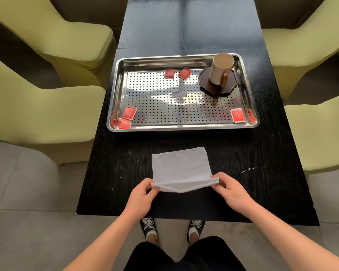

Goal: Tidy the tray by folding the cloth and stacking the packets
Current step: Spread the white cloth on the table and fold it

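Dark wooden table [243, 153] is carrying the white cloth [181, 165] between its near edge and the steel tray [184, 128], where the red packets [129, 112] are lying scattered in the corners and along the far side. I am pinching the cloth's two near corners, left hand [140, 196] on the left one and right hand [230, 190] on the right, holding that edge raised off the table. Its far edge is lying flat straight ahead of my fingers, so I judge the fold is going away from me, with both hands equally near.
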Motion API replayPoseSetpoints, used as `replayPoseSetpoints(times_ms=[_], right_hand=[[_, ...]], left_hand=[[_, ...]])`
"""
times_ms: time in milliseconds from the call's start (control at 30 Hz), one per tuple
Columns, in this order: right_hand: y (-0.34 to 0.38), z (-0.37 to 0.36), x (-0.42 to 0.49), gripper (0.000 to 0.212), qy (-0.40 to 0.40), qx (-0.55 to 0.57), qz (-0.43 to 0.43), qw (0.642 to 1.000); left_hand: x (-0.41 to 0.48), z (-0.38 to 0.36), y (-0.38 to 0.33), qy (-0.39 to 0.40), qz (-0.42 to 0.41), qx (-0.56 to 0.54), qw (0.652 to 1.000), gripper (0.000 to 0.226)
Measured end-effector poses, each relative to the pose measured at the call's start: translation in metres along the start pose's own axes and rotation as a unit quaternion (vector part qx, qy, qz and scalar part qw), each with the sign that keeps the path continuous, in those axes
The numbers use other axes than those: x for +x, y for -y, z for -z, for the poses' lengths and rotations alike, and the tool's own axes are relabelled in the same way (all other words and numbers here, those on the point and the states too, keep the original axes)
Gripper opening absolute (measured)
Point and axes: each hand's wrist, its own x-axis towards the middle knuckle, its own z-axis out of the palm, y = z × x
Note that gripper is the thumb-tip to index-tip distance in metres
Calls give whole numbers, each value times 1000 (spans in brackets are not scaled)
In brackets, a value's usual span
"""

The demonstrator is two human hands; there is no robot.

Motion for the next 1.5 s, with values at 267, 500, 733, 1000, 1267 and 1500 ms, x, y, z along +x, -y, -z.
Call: replayPoseSetpoints(times_ms=[267, 500, 733, 1000, 1267, 1500], right_hand=[[21, 1, 36, 12, -47, -18, 18, 999], [23, -5, 37, 21, -49, -29, 17, 998], [24, -16, 49, 27, -97, 2, -72, 993], [8, -22, 46, 20, -175, 23, -140, 974], [15, -18, 61, 19, -187, -11, -146, 971], [21, -20, 66, 21, -210, -59, -152, 964]], left_hand=[[28, -2, 0, 0, 54, -52, 997, 34], [25, 1, 13, -20, 61, -39, 997, 23], [32, -6, 6, -91, 77, -52, 992, 7], [45, -15, -13, -119, 71, -67, 988, 7], [51, -17, -15, -144, 111, -52, 982, 6], [54, -26, -16, -174, 143, -32, 974, 6]])
